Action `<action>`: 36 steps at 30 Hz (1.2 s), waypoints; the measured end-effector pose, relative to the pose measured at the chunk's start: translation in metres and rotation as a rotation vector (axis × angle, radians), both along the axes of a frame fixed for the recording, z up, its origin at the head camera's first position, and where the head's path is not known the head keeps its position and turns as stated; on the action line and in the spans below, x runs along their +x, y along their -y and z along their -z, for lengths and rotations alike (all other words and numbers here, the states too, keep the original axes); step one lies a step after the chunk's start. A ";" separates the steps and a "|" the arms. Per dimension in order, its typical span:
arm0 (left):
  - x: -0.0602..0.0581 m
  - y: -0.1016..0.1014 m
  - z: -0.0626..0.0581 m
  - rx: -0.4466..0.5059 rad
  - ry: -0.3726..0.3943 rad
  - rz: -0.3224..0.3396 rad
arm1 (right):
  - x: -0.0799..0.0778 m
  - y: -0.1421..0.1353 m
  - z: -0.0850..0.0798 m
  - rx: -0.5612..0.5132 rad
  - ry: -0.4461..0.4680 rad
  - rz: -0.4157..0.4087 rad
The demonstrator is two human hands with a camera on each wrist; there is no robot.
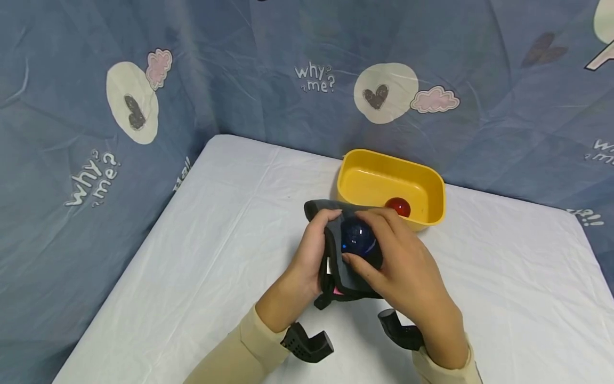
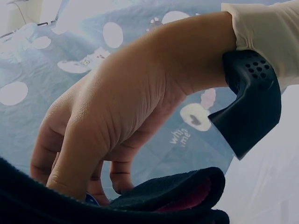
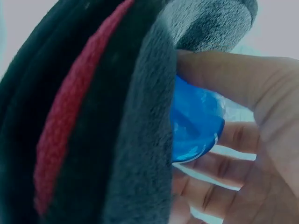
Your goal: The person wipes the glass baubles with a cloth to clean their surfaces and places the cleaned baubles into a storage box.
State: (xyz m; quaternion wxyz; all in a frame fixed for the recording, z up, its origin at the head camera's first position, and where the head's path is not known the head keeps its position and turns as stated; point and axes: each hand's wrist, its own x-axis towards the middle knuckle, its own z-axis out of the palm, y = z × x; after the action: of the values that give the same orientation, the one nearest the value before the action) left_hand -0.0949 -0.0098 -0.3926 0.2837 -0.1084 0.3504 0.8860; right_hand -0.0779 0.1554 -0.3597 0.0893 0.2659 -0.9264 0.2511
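One yellow basin (image 1: 366,183), partly hidden by cloth (image 1: 352,274), left hand (image 1: 304,261) gripping cloth, right hand (image 1: 410,266) pinching blue ball (image 1: 357,238)

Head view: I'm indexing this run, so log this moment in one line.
left hand: holds grey fabric item | right hand: pinches blue ball | red ball: in yellow container

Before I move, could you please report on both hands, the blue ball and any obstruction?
Left hand grips folded grey cloth. Right hand holds blue ball close by cloth. Yellow box with red ball just beyond; no obstruction seen.
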 end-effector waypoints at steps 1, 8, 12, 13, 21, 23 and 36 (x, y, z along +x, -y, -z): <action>0.000 0.000 0.000 0.004 -0.004 0.000 | 0.000 0.000 0.000 0.001 -0.006 0.002; 0.001 0.000 -0.001 -0.004 -0.007 0.010 | -0.001 -0.002 0.001 0.001 -0.032 0.014; 0.002 -0.001 -0.002 -0.014 0.013 0.031 | -0.002 -0.004 0.002 0.007 -0.054 0.038; 0.002 -0.001 -0.002 -0.016 0.017 0.035 | -0.003 -0.004 0.002 0.009 -0.059 0.044; 0.005 -0.001 -0.003 -0.001 0.028 0.068 | -0.004 -0.005 0.005 0.018 -0.096 0.074; 0.005 -0.001 -0.004 0.010 0.031 0.072 | -0.004 -0.005 0.005 0.018 -0.107 0.084; 0.002 0.000 0.000 -0.014 0.038 0.034 | 0.000 -0.001 0.001 -0.054 0.042 0.085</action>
State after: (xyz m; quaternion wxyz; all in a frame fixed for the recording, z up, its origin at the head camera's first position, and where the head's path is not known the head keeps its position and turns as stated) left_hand -0.0930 -0.0094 -0.3924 0.3045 -0.1215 0.3531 0.8763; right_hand -0.0780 0.1565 -0.3610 0.0877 0.2187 -0.9313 0.2776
